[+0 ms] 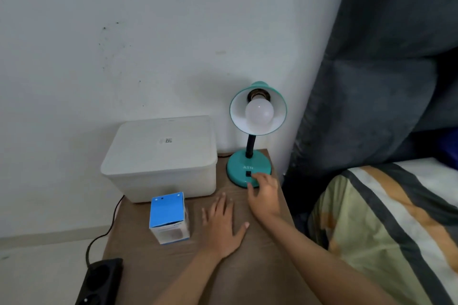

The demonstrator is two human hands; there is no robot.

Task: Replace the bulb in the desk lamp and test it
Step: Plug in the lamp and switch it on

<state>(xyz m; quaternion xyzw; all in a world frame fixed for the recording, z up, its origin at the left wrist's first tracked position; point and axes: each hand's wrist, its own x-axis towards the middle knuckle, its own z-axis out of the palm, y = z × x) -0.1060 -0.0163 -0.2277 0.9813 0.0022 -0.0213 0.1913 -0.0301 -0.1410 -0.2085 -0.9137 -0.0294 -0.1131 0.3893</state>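
Observation:
A teal desk lamp point(249, 168) stands at the back right of the wooden bedside table point(173, 267). Its shade faces me, and a white bulb point(259, 111) sits unlit in the socket. My right hand point(264, 193) rests at the front of the lamp's base, fingers spread, fingertips beside the black switch point(248, 174). My left hand point(223, 225) lies flat on the tabletop, palm down, holding nothing. A blue and white bulb box point(169, 218) stands upright to the left of my left hand.
A white lidded plastic box point(161, 156) fills the back left of the table. A black power strip point(101, 280) lies on the floor at the left, its cable running up behind the table. A bed with a striped cover point(384, 230) and dark headboard stands to the right.

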